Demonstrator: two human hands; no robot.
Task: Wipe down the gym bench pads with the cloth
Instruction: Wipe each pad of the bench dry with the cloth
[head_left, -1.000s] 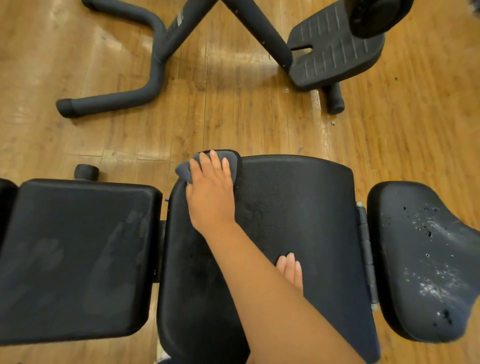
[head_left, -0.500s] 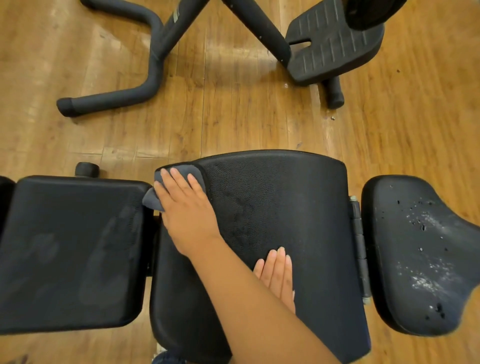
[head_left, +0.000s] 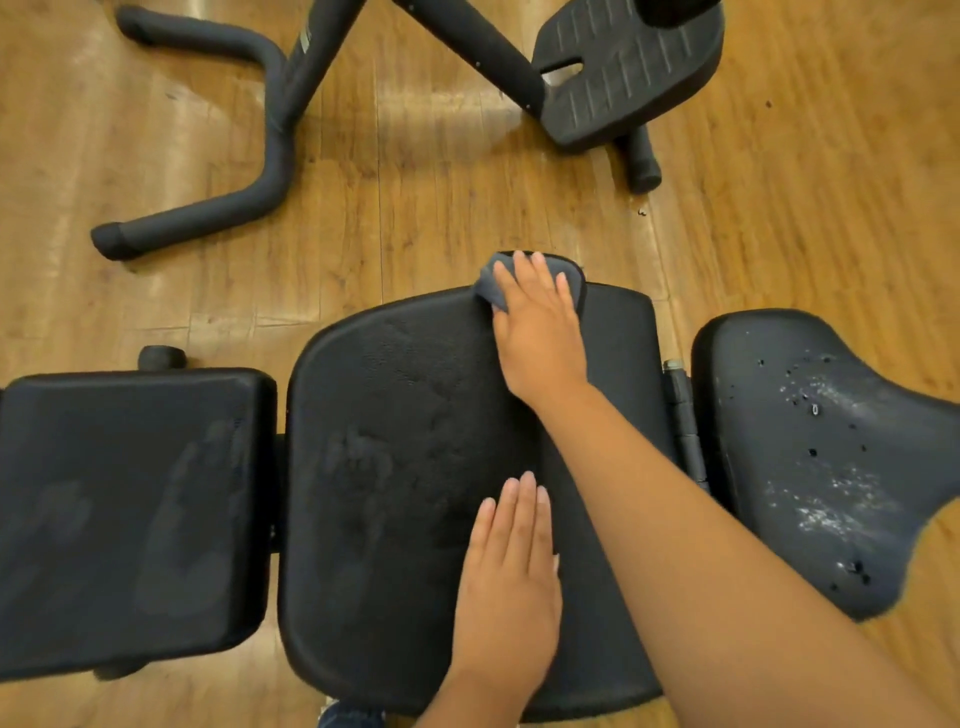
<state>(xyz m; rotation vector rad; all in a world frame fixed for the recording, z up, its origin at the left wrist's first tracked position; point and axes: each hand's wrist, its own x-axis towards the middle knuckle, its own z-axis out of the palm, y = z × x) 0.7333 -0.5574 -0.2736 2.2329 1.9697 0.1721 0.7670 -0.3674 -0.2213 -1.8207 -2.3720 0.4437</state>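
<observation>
Cloth (head_left: 491, 285) is pressed to the far edge of the middle pad (head_left: 395, 467) by the right hand (head_left: 540, 332), fingers straight; the left hand (head_left: 511, 577) is laid flat nearer, empty.

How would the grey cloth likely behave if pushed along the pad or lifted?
Probably floppy: the cloth bunches over the far edge of the middle pad under the right hand. Pushed, it likely drags and wrinkles on the textured surface unless pressed flat. Lifted, it would probably droop, weighing little.
</observation>
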